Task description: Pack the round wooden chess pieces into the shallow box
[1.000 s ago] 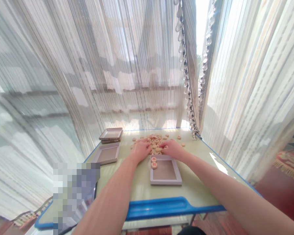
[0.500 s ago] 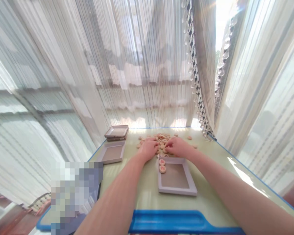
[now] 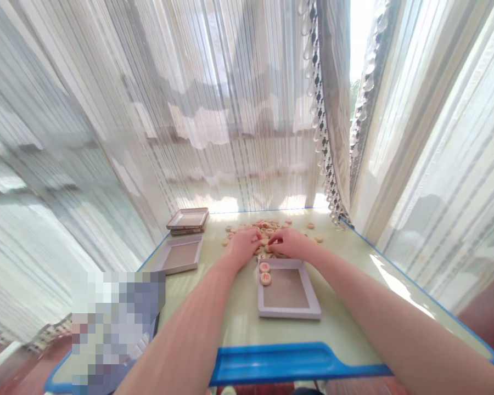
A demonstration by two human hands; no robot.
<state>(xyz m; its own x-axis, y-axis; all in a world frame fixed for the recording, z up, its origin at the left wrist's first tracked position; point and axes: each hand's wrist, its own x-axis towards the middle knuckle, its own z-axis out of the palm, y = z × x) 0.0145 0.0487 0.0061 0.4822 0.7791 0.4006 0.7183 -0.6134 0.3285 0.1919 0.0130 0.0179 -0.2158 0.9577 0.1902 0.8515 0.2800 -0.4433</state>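
A pile of round wooden Chinese chess pieces [image 3: 267, 224] lies on the pale green table, with several loose ones around it. My left hand [image 3: 243, 244] rests at the pile's left side, fingers loosely bent and apart, with no piece visible in them. From the right, my right hand [image 3: 291, 242] reaches into the near side of the pile, thumb and fingers closed on a chess piece [image 3: 268, 248]. Just below the hands sits a shallow light box tray [image 3: 288, 315]. Two pieces with red characters, an upper piece [image 3: 264, 267] and a lower piece [image 3: 265, 278], lie in its far left corner.
Another shallow tray [image 3: 179, 270] stands at the left, in front of stacked trays [image 3: 188, 218]. A pixelated patch [image 3: 117, 329] covers something at the near left. The table has a blue rim [image 3: 275, 362]. Sheer curtains [image 3: 239, 109] hang behind it.
The view has shifted slightly, so everything sits a little further left and higher. Both hands stay at the pile, with only small finger movement. The two pieces in the tray have not moved.
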